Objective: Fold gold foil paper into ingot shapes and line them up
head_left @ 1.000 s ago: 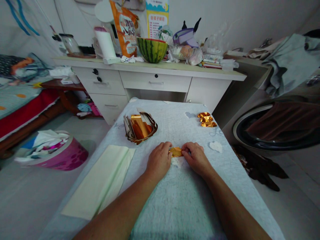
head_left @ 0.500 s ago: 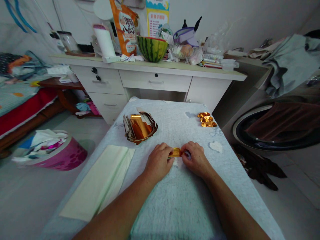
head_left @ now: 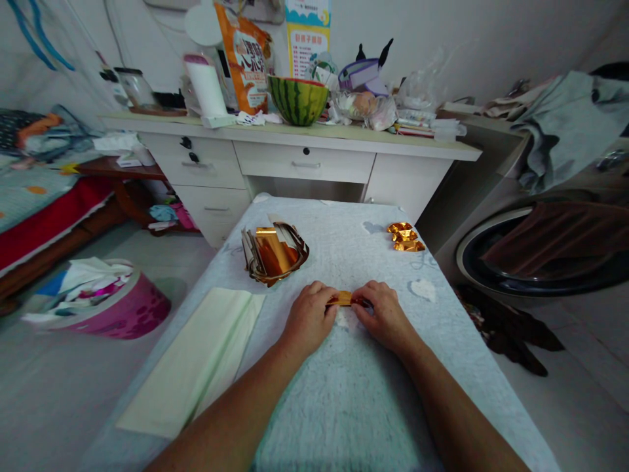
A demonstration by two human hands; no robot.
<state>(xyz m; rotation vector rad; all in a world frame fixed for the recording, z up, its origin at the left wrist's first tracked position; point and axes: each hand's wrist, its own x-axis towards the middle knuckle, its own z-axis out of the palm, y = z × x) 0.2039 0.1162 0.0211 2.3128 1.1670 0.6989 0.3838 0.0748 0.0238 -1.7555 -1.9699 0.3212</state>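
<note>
A small gold foil piece (head_left: 344,298) is held low over the middle of the cloth-covered tabletop (head_left: 354,400); whether the cloth is touched by it cannot be told. Its 9 o'clock end is pinched by the left hand (head_left: 309,318), whose grip is closed on the foil between thumb and fingers. Its 3 o'clock end is pinched likewise by the grip of the right hand (head_left: 383,311), and a short gold strip is left visible between the two.

From the piece, three gold-wrapped packets (head_left: 409,246) are set in a close row at 2 o'clock. A bundle of gold sheets (head_left: 276,255) is stood at 10 o'clock, and a pale folded sheet (head_left: 189,364) is laid flat at 8 o'clock.

Beyond the tabletop, a pink bin (head_left: 142,308) filled with scraps is seen at 9 o'clock. A cut watermelon (head_left: 299,101) is placed on a white drawer unit (head_left: 270,155) between 11 and 12 o'clock.
</note>
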